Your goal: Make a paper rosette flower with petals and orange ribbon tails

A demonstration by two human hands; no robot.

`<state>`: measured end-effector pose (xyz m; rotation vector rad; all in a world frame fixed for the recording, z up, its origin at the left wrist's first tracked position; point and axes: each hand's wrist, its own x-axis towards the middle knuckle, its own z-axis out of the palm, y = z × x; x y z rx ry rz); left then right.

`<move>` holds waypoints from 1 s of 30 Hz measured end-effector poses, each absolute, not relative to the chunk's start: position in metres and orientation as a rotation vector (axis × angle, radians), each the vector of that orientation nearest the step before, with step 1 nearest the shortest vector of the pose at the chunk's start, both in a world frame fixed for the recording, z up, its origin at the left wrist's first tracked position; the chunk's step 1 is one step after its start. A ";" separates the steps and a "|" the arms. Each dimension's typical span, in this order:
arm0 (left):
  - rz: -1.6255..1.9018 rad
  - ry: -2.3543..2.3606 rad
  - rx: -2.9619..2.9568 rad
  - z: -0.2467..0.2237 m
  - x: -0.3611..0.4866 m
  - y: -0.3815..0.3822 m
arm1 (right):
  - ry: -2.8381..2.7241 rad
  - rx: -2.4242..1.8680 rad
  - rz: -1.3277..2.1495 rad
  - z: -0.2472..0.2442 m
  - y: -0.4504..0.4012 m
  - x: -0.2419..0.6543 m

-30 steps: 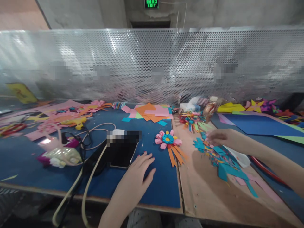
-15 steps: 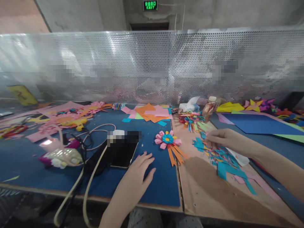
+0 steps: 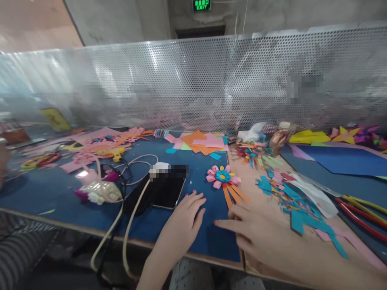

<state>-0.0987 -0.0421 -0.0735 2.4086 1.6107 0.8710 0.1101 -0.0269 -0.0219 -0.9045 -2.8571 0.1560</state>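
Note:
My left hand (image 3: 185,219) lies on the blue tabletop beside a black phone (image 3: 169,192), fingers stretched out and holding nothing. My right hand (image 3: 261,229) is over the seam between the blue and wooden surfaces, slightly blurred. Its index finger points left, the other fingers are partly bent, and nothing shows in them. Just beyond both hands lies a paper flower (image 3: 223,175) with pink loops, a teal centre and orange strips (image 3: 235,195) trailing toward my right hand. To the right of that hand spread teal and pink paper scraps (image 3: 298,201).
Cables (image 3: 133,217) and a glue gun (image 3: 99,190) lie on the left. Scissors (image 3: 359,205) and white tissue (image 3: 317,197) are at right. Stacked coloured paper (image 3: 199,141) and a bottle (image 3: 280,137) stand before a perforated metal screen (image 3: 187,80). A striped sleeve (image 3: 24,257) is at far left.
My right hand has moved from the paper scraps leftward and nearer me, uncovering the scraps and tissue. My left hand stays on the table. The view has turned slightly left.

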 end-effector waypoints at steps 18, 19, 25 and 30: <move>0.833 1.637 2.403 -0.076 -0.098 -0.042 | -2.916 -0.441 -0.458 -0.021 -0.034 0.088; 0.835 1.635 2.404 -0.076 -0.098 -0.041 | -2.938 -0.412 -0.479 -0.019 -0.034 0.088; 0.849 1.622 2.409 -0.077 -0.099 -0.040 | -3.036 -0.300 -0.543 -0.015 -0.033 0.088; 0.852 1.624 2.399 -0.078 -0.099 -0.040 | -3.023 -0.237 -0.599 -0.016 -0.031 0.090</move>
